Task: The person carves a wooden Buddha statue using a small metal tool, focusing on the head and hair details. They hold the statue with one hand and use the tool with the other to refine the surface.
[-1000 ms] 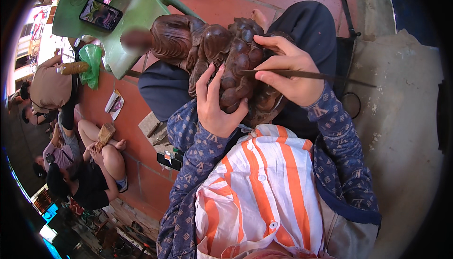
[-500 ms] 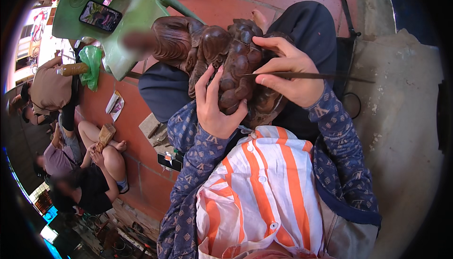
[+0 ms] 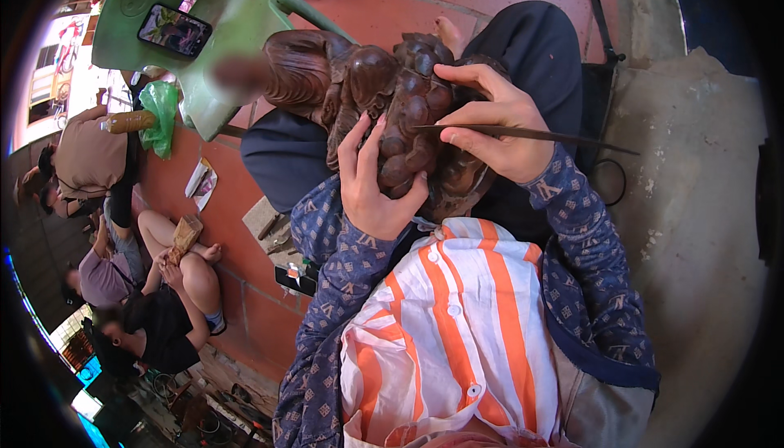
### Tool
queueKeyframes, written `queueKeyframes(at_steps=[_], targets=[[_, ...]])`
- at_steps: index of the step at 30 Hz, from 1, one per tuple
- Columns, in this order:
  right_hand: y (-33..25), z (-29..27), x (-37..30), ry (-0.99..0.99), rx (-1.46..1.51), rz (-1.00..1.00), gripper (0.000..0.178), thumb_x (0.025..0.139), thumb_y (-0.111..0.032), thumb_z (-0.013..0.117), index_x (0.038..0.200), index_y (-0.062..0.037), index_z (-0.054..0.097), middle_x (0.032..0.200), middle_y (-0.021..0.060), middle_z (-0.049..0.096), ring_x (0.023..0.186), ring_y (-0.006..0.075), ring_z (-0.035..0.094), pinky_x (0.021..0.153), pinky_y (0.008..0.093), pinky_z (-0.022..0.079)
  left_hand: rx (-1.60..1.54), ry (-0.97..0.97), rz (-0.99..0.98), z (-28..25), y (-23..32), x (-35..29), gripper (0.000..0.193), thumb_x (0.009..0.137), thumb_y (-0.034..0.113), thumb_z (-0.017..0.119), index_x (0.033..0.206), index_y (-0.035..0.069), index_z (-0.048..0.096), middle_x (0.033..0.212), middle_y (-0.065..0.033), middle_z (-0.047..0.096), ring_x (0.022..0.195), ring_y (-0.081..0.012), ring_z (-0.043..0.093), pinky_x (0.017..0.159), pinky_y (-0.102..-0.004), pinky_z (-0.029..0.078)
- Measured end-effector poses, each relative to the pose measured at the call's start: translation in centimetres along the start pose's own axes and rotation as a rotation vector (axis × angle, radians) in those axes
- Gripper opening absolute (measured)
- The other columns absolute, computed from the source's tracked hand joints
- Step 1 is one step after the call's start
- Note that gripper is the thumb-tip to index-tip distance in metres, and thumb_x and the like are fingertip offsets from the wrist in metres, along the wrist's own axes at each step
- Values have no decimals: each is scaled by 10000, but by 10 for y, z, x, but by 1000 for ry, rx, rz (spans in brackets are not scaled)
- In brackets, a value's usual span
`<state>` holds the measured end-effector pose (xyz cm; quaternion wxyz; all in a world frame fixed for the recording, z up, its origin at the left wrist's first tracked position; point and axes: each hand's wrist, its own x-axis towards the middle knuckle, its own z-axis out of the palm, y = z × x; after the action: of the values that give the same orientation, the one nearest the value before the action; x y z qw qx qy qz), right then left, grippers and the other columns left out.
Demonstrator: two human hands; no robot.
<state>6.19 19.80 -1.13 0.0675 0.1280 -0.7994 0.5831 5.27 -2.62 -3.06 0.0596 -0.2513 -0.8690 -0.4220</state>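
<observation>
A dark brown carved wooden statue lies across my lap, its rounded, lumpy part in front of me. My left hand grips this part, two fingers on its upper side and the thumb on its near edge. In a pinch between thumb and fingers, my right hand holds a long, thin dark file. The file's tip meets the carving between the rounded lumps, and its other end sticks out to the right. One right fingertip rests on the wood above the tip.
A green plastic chair with a phone on it stands at the upper left. To the left, a person sits on the red tiles holding a wooden block. A whetstone-like block and another phone lie near my left elbow.
My right hand has shifted slightly left and down, and the file's outer end sits a little lower and further left. My left hand and the statue stay nearly still.
</observation>
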Motion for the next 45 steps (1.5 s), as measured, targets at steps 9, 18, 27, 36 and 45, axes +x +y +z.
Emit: queueKeyframes(at_steps=[9, 18, 27, 36, 45], targets=[[1, -2, 4, -32, -55, -37, 188, 795, -124, 779, 949, -20, 749, 1307, 178, 562, 1217, 297, 534, 1014, 374, 416, 1, 0, 0, 0, 0, 0, 730, 650, 105, 754, 1332, -4, 520, 1348, -248, 479, 1237, -382, 522, 1027, -442, 441], [22, -26, 12, -151, 140, -14, 158, 784, -102, 785, 927, -38, 762, 1354, 177, 547, 1272, 289, 501, 1041, 388, 398, 13, -6, 6, -1, 0, 0, 738, 651, 102, 763, 1340, 2, 518, 1354, -241, 470, 1224, -381, 527, 1015, -441, 449], [22, -22, 25, -228, -85, -192, 154, 792, -184, 780, 918, -96, 777, 1417, 170, 507, 1372, 356, 387, 1152, 510, 200, 24, -6, 18, -1, 0, 0, 743, 653, 99, 769, 1346, 8, 517, 1358, -236, 457, 1208, -378, 537, 1002, -436, 461], [5, -22, 48, -376, -231, -171, 99, 806, -195, 760, 851, -108, 773, 1341, 157, 553, 1363, 381, 387, 1190, 592, 93, 5, -12, 8, 0, -1, 0, 742, 649, 105, 761, 1337, -13, 509, 1354, -254, 477, 1241, -385, 517, 1030, -444, 433], [29, -38, 57, -437, -158, -262, 156, 839, -312, 736, 829, -161, 771, 1323, 57, 621, 1333, 307, 463, 1114, 586, 151, 15, -4, 7, -1, 0, 0, 740, 646, 108, 760, 1334, -7, 514, 1355, -246, 480, 1233, -384, 524, 1028, -444, 436]])
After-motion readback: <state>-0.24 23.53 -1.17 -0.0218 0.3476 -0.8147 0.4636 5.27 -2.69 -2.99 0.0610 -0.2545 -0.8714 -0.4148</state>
